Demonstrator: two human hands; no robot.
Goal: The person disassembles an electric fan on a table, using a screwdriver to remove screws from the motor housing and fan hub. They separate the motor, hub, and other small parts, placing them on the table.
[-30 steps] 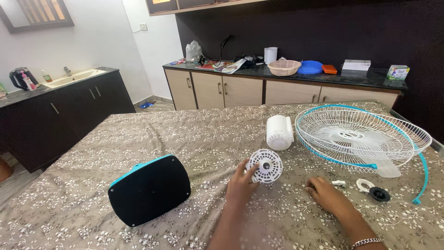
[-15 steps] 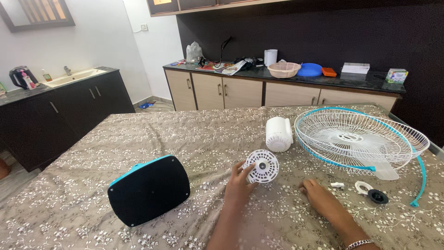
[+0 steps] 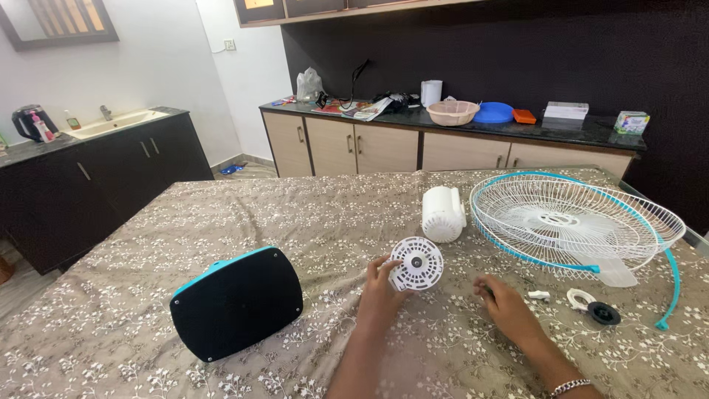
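On the bench: one white vented disc (image 3: 416, 263), one white motor housing (image 3: 442, 213), one wire fan guard (image 3: 576, 222), one black-and-teal base (image 3: 236, 303), two small rings (image 3: 594, 307).

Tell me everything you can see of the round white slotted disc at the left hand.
The round white slotted disc looks like moulded plastic: rings of short slots around a dark centre hole. It stands tilted up on its edge on the floral tablecloth, face toward the camera. The left hand grips its lower left rim with the fingertips. The right hand lies apart from it, and the white cylindrical housing lies behind.
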